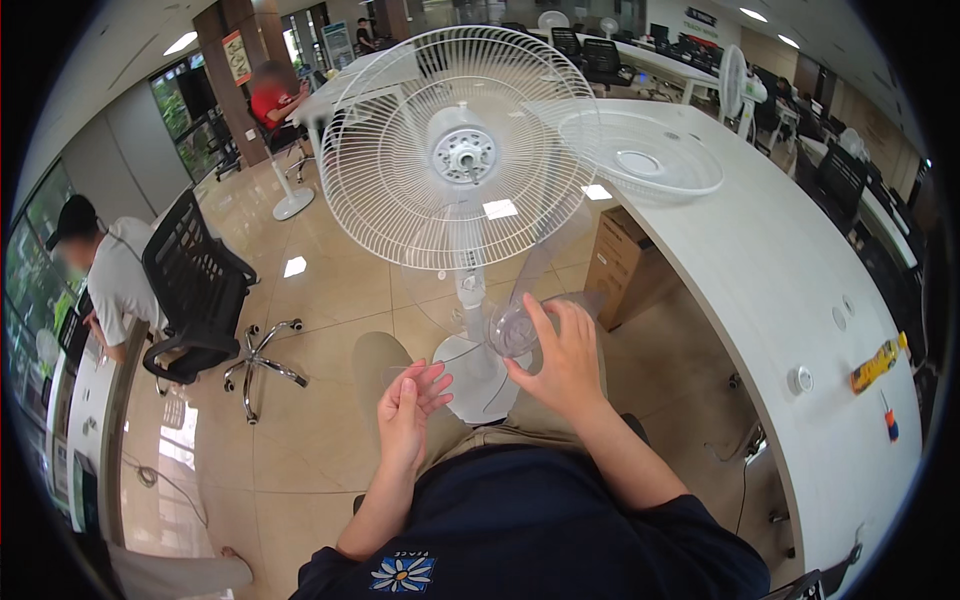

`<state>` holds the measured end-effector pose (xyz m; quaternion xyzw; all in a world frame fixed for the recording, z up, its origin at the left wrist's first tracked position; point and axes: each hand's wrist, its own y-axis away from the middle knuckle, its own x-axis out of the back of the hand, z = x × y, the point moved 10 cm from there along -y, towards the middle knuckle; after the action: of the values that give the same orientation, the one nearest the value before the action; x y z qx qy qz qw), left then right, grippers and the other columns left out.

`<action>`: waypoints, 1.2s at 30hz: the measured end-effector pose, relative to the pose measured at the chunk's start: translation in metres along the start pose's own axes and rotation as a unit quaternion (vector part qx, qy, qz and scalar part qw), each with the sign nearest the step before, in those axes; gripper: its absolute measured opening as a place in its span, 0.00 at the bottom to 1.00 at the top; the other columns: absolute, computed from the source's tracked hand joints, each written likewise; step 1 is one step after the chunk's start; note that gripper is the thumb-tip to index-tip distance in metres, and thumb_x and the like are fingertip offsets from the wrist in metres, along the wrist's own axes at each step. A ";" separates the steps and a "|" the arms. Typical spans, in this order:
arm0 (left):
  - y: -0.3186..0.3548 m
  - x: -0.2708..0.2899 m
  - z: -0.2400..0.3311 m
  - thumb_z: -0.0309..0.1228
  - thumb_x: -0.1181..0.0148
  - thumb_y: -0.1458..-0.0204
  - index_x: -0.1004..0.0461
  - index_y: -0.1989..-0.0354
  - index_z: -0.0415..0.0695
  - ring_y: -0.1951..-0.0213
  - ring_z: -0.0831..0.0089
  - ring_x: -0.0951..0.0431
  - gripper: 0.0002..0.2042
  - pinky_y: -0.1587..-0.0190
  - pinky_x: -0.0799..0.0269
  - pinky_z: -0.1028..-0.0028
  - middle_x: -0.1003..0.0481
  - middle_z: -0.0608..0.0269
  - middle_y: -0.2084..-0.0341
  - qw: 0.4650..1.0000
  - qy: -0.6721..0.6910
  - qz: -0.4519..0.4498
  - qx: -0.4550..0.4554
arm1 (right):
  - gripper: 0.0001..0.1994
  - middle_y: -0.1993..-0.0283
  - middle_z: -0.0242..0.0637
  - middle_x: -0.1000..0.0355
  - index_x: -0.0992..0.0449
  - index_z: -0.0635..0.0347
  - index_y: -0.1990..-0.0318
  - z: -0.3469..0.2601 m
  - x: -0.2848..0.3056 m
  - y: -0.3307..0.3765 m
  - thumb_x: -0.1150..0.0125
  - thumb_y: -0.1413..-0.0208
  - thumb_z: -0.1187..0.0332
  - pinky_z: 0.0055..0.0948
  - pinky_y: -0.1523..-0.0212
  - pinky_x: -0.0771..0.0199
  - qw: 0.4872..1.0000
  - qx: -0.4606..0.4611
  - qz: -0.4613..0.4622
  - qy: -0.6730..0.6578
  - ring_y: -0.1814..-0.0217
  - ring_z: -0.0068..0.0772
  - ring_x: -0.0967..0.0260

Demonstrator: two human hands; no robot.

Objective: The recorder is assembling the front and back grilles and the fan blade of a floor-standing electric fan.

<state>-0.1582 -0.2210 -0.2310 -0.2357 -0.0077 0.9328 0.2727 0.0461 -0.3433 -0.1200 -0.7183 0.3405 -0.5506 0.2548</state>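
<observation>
A clear, see-through fan blade (513, 331) is held over my lap, its round hub facing up. My right hand (563, 362) grips the hub, thumb and fingers around its side. My left hand (411, 402) holds a thin edge of one blade between thumb and fingers; the clear plastic makes that contact hard to see. In front of me stands a white pedestal fan, its rear grille (385, 175) mounted and its motor shaft (467, 160) bare at the centre. The fan's pole (469, 288) drops to a white base (470, 385) between my legs.
A curved white table (720, 250) on the right bears the front grille (690, 178), a small white round part (800, 380), a yellow bottle (878, 363) and a screwdriver (890, 420). Below stands a cardboard box (628, 265). An office chair (200, 290) and a seated person (125, 265) are left.
</observation>
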 end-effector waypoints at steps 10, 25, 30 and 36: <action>-0.043 0.020 0.057 0.42 0.53 0.28 0.32 0.36 0.38 0.49 0.62 0.18 0.21 0.54 0.18 0.65 0.23 0.50 0.44 0.994 0.041 0.049 -0.090 | 0.33 0.34 0.47 0.33 0.33 0.57 0.32 0.082 0.047 -0.039 0.28 0.45 0.64 0.45 0.35 0.34 0.980 -0.062 0.184 -0.049 0.37 0.49 0.32; -0.174 -0.010 0.107 0.39 0.52 0.27 0.33 0.35 0.37 0.51 0.66 0.17 0.21 0.53 0.20 0.69 0.21 0.53 0.46 0.989 -0.097 0.022 -0.107 | 0.19 0.56 0.36 0.31 0.25 0.62 0.44 0.173 -0.007 -0.116 0.32 0.43 0.76 0.28 0.63 0.23 0.935 -0.175 0.184 -0.246 0.63 0.27 0.31; -0.188 -0.013 0.104 0.41 0.52 0.27 0.33 0.35 0.39 0.51 0.68 0.18 0.21 0.54 0.20 0.71 0.21 0.55 0.46 0.989 -0.104 0.016 -0.100 | 0.19 0.56 0.36 0.32 0.26 0.63 0.43 0.183 -0.015 -0.120 0.32 0.42 0.76 0.26 0.62 0.23 0.934 -0.179 0.186 -0.247 0.63 0.25 0.31; -0.203 -0.006 0.113 0.42 0.51 0.28 0.33 0.37 0.41 0.52 0.70 0.18 0.20 0.54 0.21 0.71 0.22 0.57 0.46 0.989 -0.108 0.011 -0.098 | 0.18 0.58 0.38 0.29 0.26 0.63 0.46 0.181 -0.025 -0.120 0.31 0.42 0.73 0.29 0.64 0.23 0.930 -0.180 0.195 -0.256 0.64 0.28 0.30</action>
<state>-0.1018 -0.0388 -0.0986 -0.1590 -0.1263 0.9505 0.2352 0.2421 -0.2490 -0.0942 -0.7880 0.4908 -0.2171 0.3018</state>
